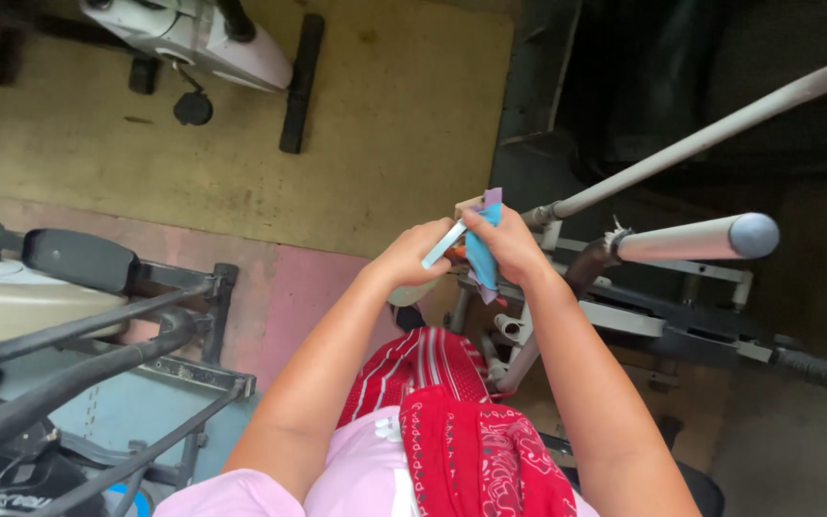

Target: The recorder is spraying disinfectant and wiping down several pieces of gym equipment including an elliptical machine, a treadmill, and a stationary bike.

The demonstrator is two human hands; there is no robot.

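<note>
Pinching a blue cloth point(481, 251), right-hand fingers point(490, 222) grip its top.

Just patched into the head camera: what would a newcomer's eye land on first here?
First, the two hands meeting mid-frame: the left hand grips a pale blue stick-like tool while the right hand holds a blue cloth with it. Next, the red patterned cloth at the person's chest, bottom centre. To the right, a grey bar with a rounded end cap juts out from the exercise machine.
</note>
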